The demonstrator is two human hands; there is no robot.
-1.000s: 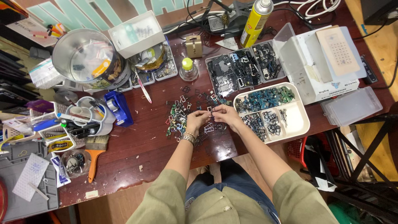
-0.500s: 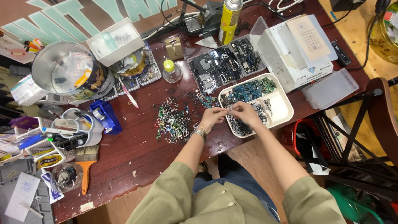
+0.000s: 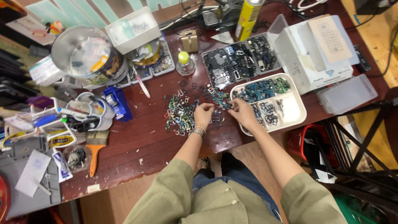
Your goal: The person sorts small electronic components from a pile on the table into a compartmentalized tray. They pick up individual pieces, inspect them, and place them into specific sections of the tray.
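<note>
A heap of small metal and coloured parts (image 3: 182, 111) lies on the dark red wooden table (image 3: 141, 141). My left hand (image 3: 204, 114) rests on the heap's right edge, fingers curled over a few parts; a bracelet is on that wrist. My right hand (image 3: 241, 113) lies at the left rim of a white sectioned tray (image 3: 294, 108) with blue-green and dark parts; its fingers touch small parts between heap and tray. What either hand pinches is too small to make out.
A dark sectioned parts box (image 3: 240, 62) stands behind the tray, beside a white box (image 3: 315, 54) and a clear lid (image 3: 346, 94). A yellow spray can (image 3: 248, 18), a small bottle (image 3: 184, 63), a metal tin (image 3: 87, 54), a blue tape dispenser (image 3: 118, 101) and a brush (image 3: 96, 147) stand to the left.
Both hands stay at the heap and the tray. The camera view has shifted, so the table sits differently in the frame. The right hand now lies at the tray's left rim.
</note>
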